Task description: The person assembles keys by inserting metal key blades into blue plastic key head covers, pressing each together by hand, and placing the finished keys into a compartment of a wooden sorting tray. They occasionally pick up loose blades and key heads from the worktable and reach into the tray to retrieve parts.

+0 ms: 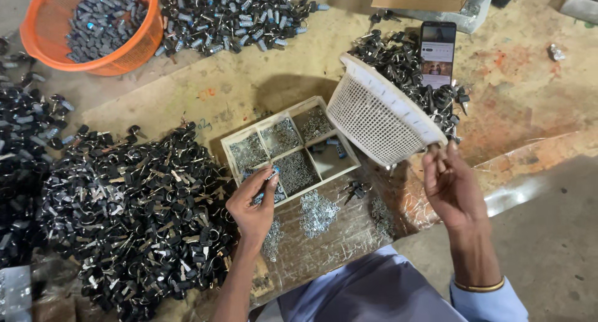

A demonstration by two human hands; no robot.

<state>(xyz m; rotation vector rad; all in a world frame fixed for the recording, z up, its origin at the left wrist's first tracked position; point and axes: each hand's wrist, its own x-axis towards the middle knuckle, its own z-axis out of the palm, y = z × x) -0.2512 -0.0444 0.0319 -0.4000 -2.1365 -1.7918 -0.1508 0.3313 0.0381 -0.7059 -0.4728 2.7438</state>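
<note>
- My left hand (252,203) pinches a small blue-tipped piece (272,170), likely a key, over the wooden divided tray (288,149).
- My right hand (450,185) grips the rim of a tilted white mesh basket (380,113), just right of the tray.
- Tan floor; black key heap (134,210) left, orange basket (93,24) far left, phone (437,53) beyond.

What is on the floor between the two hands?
In the head view, between the left hand and the right hand lie small heaps of silvery metal rings on clear plastic sheet, plus a few dark keys.
</note>
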